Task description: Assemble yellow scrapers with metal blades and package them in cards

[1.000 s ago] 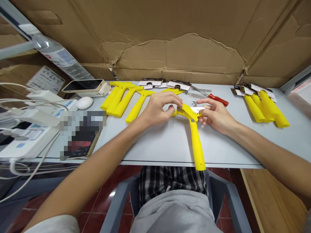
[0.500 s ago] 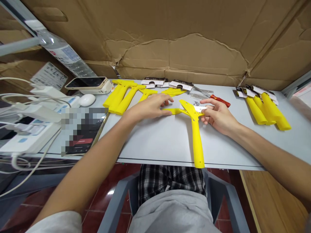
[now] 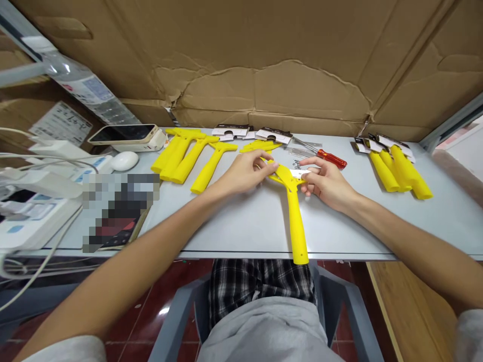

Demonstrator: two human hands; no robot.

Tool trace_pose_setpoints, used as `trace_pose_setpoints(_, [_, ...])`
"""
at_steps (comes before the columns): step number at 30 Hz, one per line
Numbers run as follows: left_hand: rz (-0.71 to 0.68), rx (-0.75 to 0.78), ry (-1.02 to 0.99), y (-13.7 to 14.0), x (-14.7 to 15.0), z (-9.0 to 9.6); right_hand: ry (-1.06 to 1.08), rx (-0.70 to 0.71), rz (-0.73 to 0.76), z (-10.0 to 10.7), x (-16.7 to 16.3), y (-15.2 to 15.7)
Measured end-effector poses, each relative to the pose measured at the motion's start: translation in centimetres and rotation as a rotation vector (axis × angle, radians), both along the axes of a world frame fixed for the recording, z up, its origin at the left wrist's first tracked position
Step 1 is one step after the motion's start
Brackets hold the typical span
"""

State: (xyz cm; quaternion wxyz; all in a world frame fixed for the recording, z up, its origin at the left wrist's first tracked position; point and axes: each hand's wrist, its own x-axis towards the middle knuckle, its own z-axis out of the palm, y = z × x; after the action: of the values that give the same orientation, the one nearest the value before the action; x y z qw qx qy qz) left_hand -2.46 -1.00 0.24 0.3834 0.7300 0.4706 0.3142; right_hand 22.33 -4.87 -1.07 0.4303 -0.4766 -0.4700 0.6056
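Brown cardboard (image 3: 256, 88) stands behind a pale tabletop (image 3: 234, 221), where a yellow tool (image 3: 298, 226) is held in front of the seated person, its grip reaching past the near edge. Left of it lie other yellow handles (image 3: 207, 168); beyond it are metal blades (image 3: 302, 152) and a red screwdriver (image 3: 332, 158), and well off to the right are carded yellow handles (image 3: 411, 173). Thumb and fingertips of the left hand (image 3: 247, 171) pinch the upper left end of a small yellow piece (image 3: 284, 174), while the right hand (image 3: 326, 183) grips the right end of the tool's head between thumb and lower fingers, forefinger lifted, near a pale strip (image 3: 298, 173) along that head. Judging by this, the step in hand is fitting the small piece over the head; the move calls for turning it square with the head, strip kept flat, as it sits aslant. The tool's long axis runs from the hands toward the person, leaning slightly right, butt end nearest the body, with the head crosswise at the far end
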Motion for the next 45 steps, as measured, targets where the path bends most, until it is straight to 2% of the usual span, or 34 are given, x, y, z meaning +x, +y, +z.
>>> trace_pose_setpoints(3, [-0.010,-0.092,-0.118,-0.1,0.3,-0.3,0.000,-0.007,-0.001,0.0,0.0,0.0])
trace_pose_setpoints(7, [0.056,-0.156,-0.421,0.7,-0.1,-0.6,0.014,-0.001,0.001,0.0,0.1,0.1])
trace_pose_setpoints(11, [0.122,-0.261,-0.735,0.9,-0.5,0.1,0.004,-0.012,0.010,-0.1,0.2,0.1])
trace_pose_setpoints(14, [0.129,-0.241,-0.837,0.5,-0.6,0.9,-0.007,-0.023,0.008,-0.3,0.2,0.1])
trace_pose_setpoints(19, [0.084,-0.080,-0.824,-0.3,0.3,0.7,-0.009,-0.026,0.023,-0.4,-0.1,-0.1])
trace_pose_setpoints(23, [0.033,-0.061,-0.850,-0.4,1.5,-0.3,-0.013,-0.015,0.028,-0.6,-0.3,-0.1])
trace_pose_setpoints(28, [-0.121,0.011,-0.665,-0.3,2.2,-1.5,-0.024,-0.001,0.043,-1.0,-0.2,0.0])
trace_pose_setpoints(30, [-0.202,0.128,-0.550,-0.4,2.4,-1.7,-0.031,0.003,0.062,-1.1,-0.2,0.0])
trace_pose_setpoints(32, [-0.240,0.312,-0.456,-0.5,2.5,-1.8,-0.029,0.005,0.087,-1.1,-0.3,-0.1])
trace_pose_setpoints(34, [-0.223,0.480,-0.428,-0.7,2.5,-1.4,-0.023,0.004,0.098,-1.1,-0.3,-0.1])
trace_pose_setpoints(36, [-0.170,0.545,-0.482,-1.0,2.3,-0.8,-0.019,-0.002,0.083,-1.2,-0.4,-0.1])
trace_pose_setpoints(40, [-0.125,0.370,-0.542,-1.6,1.9,0.3,-0.021,-0.019,0.068,-1.1,-0.4,-0.2])
trace_pose_setpoints(43, [-0.162,0.225,-0.452,-1.8,2.0,0.2,-0.015,-0.003,0.094,-0.9,-0.5,-0.3])
trace_pose_setpoints(45, [-0.185,0.211,-0.351,-1.9,2.2,-0.1,0.003,0.000,0.089,-0.7,-0.6,-0.4])
